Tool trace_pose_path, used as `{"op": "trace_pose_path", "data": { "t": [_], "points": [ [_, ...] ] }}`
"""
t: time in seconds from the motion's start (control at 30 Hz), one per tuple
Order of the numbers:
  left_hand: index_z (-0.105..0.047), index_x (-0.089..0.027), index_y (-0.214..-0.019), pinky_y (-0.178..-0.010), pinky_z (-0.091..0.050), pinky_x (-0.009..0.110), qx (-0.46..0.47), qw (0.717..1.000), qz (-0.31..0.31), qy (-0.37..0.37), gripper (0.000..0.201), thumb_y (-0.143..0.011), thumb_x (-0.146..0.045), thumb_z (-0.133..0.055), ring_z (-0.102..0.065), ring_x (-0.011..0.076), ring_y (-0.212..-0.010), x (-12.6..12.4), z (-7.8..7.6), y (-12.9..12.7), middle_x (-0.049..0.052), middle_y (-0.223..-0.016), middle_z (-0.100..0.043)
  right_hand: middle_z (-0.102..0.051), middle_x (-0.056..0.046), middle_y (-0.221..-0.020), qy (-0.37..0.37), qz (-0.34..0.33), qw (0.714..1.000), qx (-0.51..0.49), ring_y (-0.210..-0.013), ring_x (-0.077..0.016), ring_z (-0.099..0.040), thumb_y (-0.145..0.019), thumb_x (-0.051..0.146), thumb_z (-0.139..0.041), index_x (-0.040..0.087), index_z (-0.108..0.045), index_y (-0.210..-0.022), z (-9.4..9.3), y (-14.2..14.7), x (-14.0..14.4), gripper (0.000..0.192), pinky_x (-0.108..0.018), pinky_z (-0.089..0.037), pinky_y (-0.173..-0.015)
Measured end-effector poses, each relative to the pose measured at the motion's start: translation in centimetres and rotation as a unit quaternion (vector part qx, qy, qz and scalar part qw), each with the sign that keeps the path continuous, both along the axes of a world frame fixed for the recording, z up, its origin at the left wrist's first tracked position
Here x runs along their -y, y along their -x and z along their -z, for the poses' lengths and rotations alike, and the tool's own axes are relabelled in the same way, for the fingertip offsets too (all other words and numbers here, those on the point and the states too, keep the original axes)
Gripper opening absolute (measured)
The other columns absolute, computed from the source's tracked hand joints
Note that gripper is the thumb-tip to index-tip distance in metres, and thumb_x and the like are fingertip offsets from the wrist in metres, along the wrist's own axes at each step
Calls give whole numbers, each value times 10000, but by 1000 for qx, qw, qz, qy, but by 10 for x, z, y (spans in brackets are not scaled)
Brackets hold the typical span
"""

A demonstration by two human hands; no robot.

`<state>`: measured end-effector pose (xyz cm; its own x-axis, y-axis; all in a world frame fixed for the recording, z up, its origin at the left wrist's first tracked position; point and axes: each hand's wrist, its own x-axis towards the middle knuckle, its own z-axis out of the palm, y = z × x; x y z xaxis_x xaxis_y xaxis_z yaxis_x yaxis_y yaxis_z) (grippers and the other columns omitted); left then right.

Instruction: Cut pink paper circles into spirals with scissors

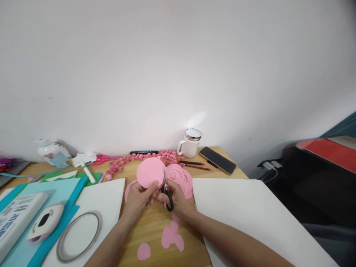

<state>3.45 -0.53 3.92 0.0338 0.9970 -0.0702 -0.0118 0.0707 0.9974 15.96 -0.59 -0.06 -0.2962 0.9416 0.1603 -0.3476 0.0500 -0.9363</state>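
My left hand [141,196] pinches the lower edge of a round pink paper disc [150,172], holding it up over the wooden table. My right hand [175,198] grips black-handled scissors [168,198], whose blades stand at the disc's right edge. Behind my right hand lies a pile of pink paper circles [183,178], some cut into curved shapes. Small pink paper scraps [172,236] and a rounded pink piece [144,251] rest on the table below my hands.
Small rolled pink paper roses [167,157] lie near the wall. A white mug [192,142], a phone [217,160] and pencils [197,167] stand or lie at the back right. White sheets flank my arms; a tape roll [61,246] and coloured paper [59,187] are at left.
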Motion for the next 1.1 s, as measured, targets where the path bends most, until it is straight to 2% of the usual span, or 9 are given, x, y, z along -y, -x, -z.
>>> {"op": "trace_pose_path", "data": {
  "t": [0.13,0.33,0.73,0.97,1.1],
  "points": [
    [-556,-131,-451,-323,-267,172,14,1000,9,-6,372,-728,-372,-618,-394,56,-282,-1,5,2,-20,-321,-496,-525,43,-575,9,-25,1000,-16,-477,-106,-475,-645,391,-718,199,-508,-735,-2,2,1,298,-219,-350,-449],
    [-491,-137,-390,-312,-214,171,-20,1000,-10,-16,390,-687,-332,-653,-338,39,-269,-2,6,2,-40,-287,-435,-556,29,-621,-14,-9,1000,-16,-573,-136,-533,-634,408,-732,199,-491,-746,-3,2,1,339,-230,-365,-502],
    [-487,-140,-386,-318,-207,168,-10,1000,-8,-2,384,-667,-340,-656,-325,34,-272,-2,2,2,-41,-291,-439,-487,49,-603,-19,14,999,35,-507,-89,-399,-662,353,-703,190,-501,-717,-6,-2,2,266,-198,-318,-448],
    [-469,-146,-362,-319,-216,171,7,1000,-17,-5,402,-656,-335,-667,-334,39,-268,-2,2,2,-38,-266,-428,-488,62,-554,7,6,1000,26,-459,-82,-409,-658,335,-698,190,-510,-745,1,-1,1,253,-197,-322,-435],
    [-533,-133,-418,-305,-223,176,34,999,15,10,381,-696,-370,-640,-364,53,-256,-2,4,2,-15,-296,-487,-501,61,-556,14,-11,1000,-2,-457,-83,-424,-664,327,-693,192,-511,-746,3,0,0,240,-195,-331,-437]
  ]
}}
